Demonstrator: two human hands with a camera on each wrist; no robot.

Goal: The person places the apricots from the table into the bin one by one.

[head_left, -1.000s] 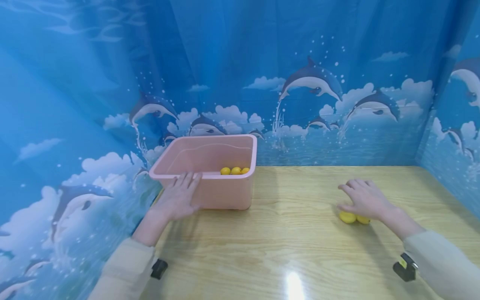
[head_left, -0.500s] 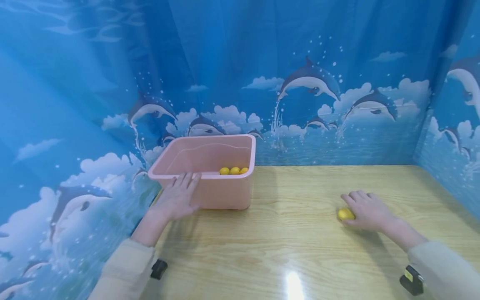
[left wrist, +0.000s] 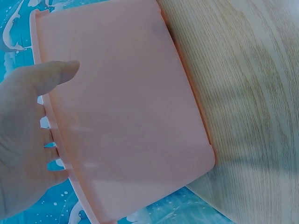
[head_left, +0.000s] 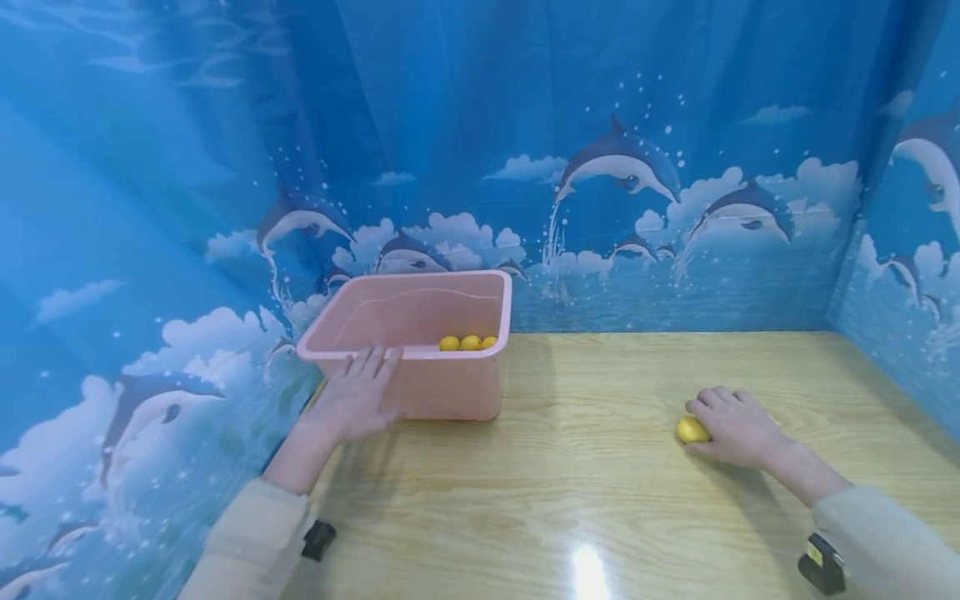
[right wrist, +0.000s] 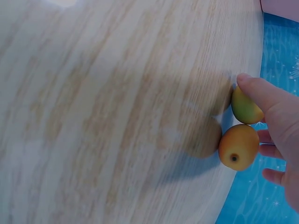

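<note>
At the right of the table, my right hand curls over a small yellow oval fruit. In the right wrist view, the thumb lies across a greenish-yellow fruit, and a second, orange-yellow fruit with a dark end spot sits against it, near the fingers. My left hand rests on the front rim of a pink plastic bin. Its fingers extend over the edge while the thumb lies along the outer wall; the fingertips are hidden behind the rim in the left wrist view.
Several yellow fruits lie inside the bin at its right end. The wooden table stretches between the two hands. A blue dolphin-print curtain hangs behind the table and along both sides.
My right hand has come down onto the fruits and its fingers have closed in, covering one of the two seen before. The left hand and the bin have stayed put.
</note>
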